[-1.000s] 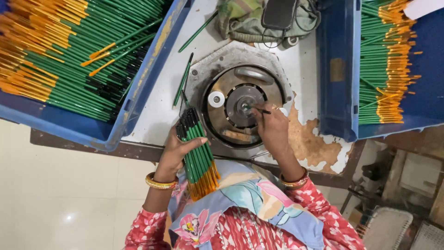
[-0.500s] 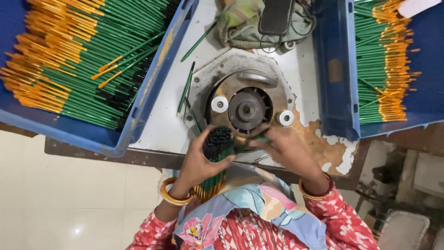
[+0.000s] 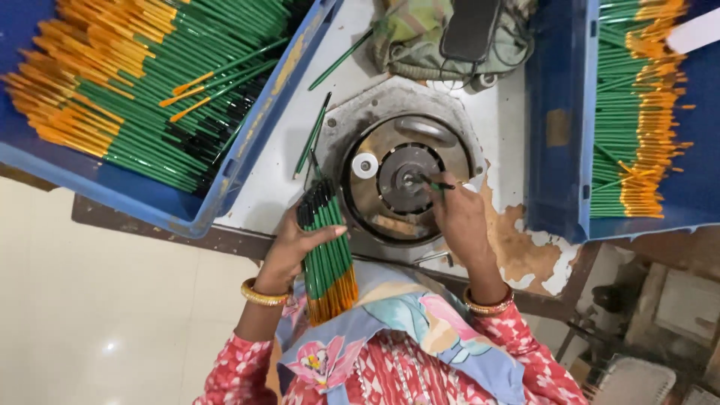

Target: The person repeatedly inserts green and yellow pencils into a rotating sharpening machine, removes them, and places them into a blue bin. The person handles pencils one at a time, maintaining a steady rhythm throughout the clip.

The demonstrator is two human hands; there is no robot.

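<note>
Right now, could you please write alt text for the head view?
Right hand presses one green pencil into a round metal machine; left hand holds a bundle of green pencils. Blue trays of pencils flank the machine.

Head camera, looking straight down

It hangs close above the worktop; the wearer's own lap and sleeves fill the bottom edge.

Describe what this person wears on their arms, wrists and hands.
Both arms have red sleeves with a small white print. The left hand has a gold bangle at the wrist; the right hand has a gold bangle too, apparently with a red one beside it. No gloves; rings are not discernible.
</note>
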